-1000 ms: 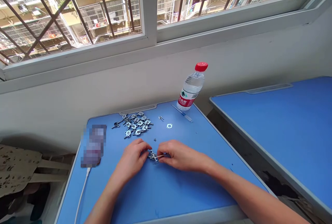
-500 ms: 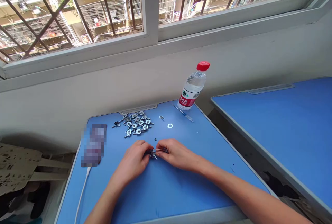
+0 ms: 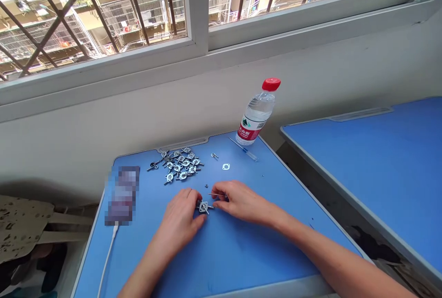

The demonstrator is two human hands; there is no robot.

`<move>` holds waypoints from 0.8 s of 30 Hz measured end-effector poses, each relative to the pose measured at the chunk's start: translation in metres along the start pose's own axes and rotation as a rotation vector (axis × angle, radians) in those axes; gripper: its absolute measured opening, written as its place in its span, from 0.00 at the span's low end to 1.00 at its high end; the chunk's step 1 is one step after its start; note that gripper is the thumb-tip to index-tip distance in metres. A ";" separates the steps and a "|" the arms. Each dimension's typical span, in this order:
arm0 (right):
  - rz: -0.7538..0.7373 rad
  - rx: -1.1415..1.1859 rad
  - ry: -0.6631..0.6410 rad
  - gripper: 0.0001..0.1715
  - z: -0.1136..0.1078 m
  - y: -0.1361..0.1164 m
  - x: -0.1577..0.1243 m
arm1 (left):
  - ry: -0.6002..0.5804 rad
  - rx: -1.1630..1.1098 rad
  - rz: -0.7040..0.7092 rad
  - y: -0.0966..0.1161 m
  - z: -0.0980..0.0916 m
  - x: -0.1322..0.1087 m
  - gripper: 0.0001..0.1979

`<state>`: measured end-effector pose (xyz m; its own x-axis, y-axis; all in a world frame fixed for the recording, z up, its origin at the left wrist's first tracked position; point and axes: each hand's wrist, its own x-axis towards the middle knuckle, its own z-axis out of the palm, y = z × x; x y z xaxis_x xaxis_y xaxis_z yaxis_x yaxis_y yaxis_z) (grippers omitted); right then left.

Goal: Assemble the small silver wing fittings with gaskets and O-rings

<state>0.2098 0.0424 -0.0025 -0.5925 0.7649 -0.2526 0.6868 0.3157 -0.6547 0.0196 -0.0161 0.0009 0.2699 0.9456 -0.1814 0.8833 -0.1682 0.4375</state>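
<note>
Near the middle of the blue desk, my left hand [image 3: 183, 213] pinches a small metal flanged part [image 3: 204, 207] from its left side. A plate with a central opening faces up on this part, and a thin pin sticks out toward me. Just to the right, my right hand [image 3: 238, 200] is closed on a thin metal rod [image 3: 217, 194], whose other end is hidden in the palm. The right fingertips are close to the part's right stub; whether they touch it I cannot tell. A tiny dark nut-like piece [image 3: 206, 186] lies beyond the hands.
Similar metal parts [image 3: 181, 164] form a pile at the back. A loose flange plate [image 3: 225, 166], a small metal piece [image 3: 214, 155], a blue pen [image 3: 244, 149] and a water bottle [image 3: 254, 118] are to its right. A blurred phone-like object [image 3: 122, 194] with a white cable [image 3: 107, 259] lies left.
My right hand has drawn slightly right and up, moving the rod off the flanged part. The part's plate now shows more fully beside my left fingers.
</note>
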 end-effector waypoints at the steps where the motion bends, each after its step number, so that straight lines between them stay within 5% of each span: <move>1: -0.005 -0.016 -0.014 0.02 0.000 -0.001 0.000 | 0.007 0.014 -0.005 0.001 0.001 0.000 0.08; 24: 0.040 -0.069 -0.090 0.06 0.012 -0.005 0.001 | -0.095 0.073 -0.007 0.007 0.004 0.005 0.07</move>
<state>0.2009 0.0354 -0.0083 -0.5972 0.7251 -0.3429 0.7364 0.3262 -0.5927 0.0289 -0.0138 -0.0002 0.2956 0.9170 -0.2680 0.9099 -0.1848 0.3714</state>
